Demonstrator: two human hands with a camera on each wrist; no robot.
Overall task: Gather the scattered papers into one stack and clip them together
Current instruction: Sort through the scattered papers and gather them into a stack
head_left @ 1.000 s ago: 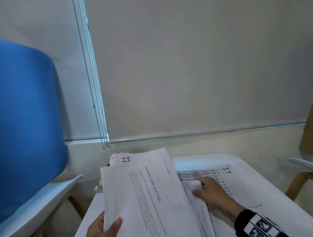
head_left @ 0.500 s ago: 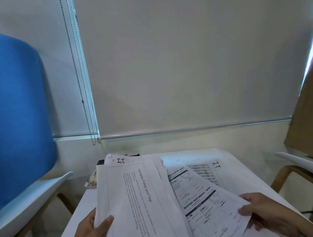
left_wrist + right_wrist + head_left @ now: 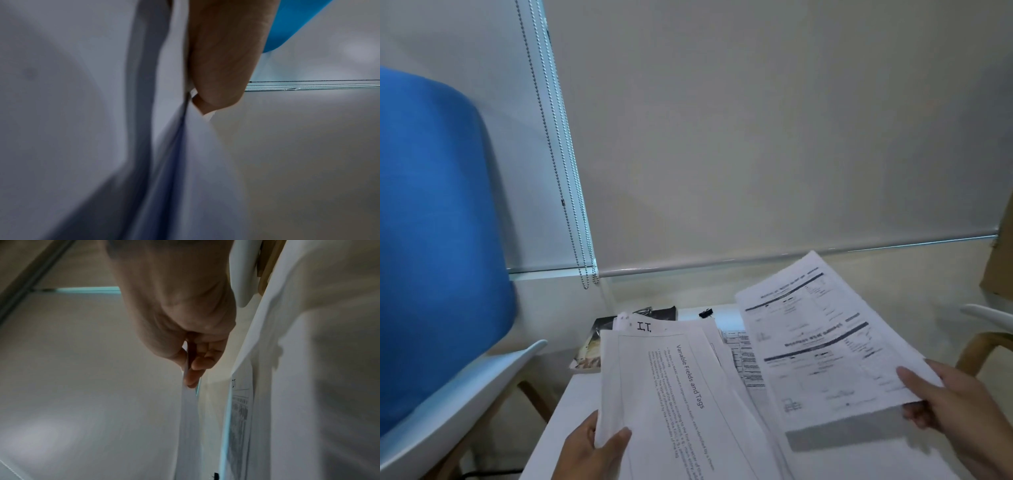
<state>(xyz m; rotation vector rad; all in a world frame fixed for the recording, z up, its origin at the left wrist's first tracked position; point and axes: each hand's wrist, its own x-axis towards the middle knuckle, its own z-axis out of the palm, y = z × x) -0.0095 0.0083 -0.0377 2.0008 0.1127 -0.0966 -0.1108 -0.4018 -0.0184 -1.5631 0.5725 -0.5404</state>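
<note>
My left hand (image 3: pixel 599 445) grips the near corner of a stack of white papers (image 3: pixel 681 387), thumb on top; the top sheet is headed "Variable Fields and Tags". In the left wrist view the thumb (image 3: pixel 222 65) presses on the stack's edge (image 3: pixel 180 146). My right hand (image 3: pixel 945 401) pinches a printed form sheet (image 3: pixel 825 346) by its right edge and holds it lifted above the table. The right wrist view shows the fingers (image 3: pixel 197 363) pinching that sheet (image 3: pixel 189 418). Another printed sheet (image 3: pixel 746 359) lies flat underneath. A black binder clip (image 3: pixel 705 312) sits at the table's far edge.
The white table (image 3: pixel 558 421) stands before a wall with a lowered roller blind (image 3: pixel 756 137) and bead chains (image 3: pixel 571 205). A blue chair (image 3: pixel 431 240) is close on the left, a wooden-legged chair (image 3: pixel 986 329) on the right. A dark magazine (image 3: pixel 599 339) lies behind the stack.
My right hand left the sheet lying on the table, took the printed form by its edge and lifted it up to the right. The left hand kept its hold on the stack.
</note>
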